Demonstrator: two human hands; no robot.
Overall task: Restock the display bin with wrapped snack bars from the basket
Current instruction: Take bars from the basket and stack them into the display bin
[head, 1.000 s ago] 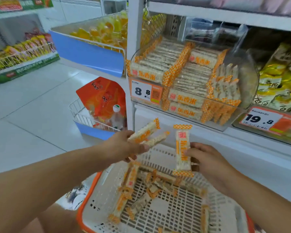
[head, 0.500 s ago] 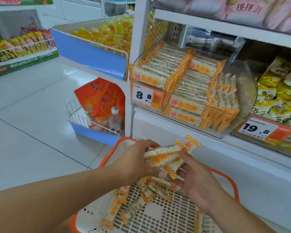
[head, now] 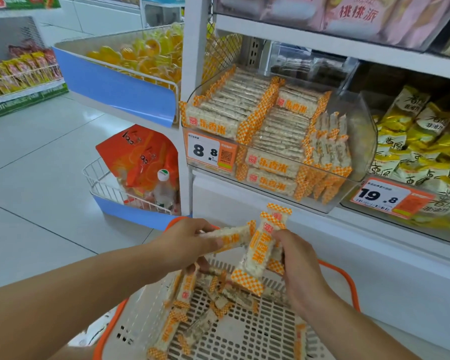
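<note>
Head view, both hands (head: 303,266) gripping bars (head: 260,252), above basket rim (head: 344,278)

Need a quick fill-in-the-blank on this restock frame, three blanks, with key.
1. Both hands hold wrapped snack bars above the ____.
2. The price tag on the clear display bin reads ____.
3. The basket has a rim coloured ____.

Missing words: basket; 8.8; orange

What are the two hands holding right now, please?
Left hand: closed on a horizontal snack bar.
Right hand: closed on upright snack bars above the basket.
</note>
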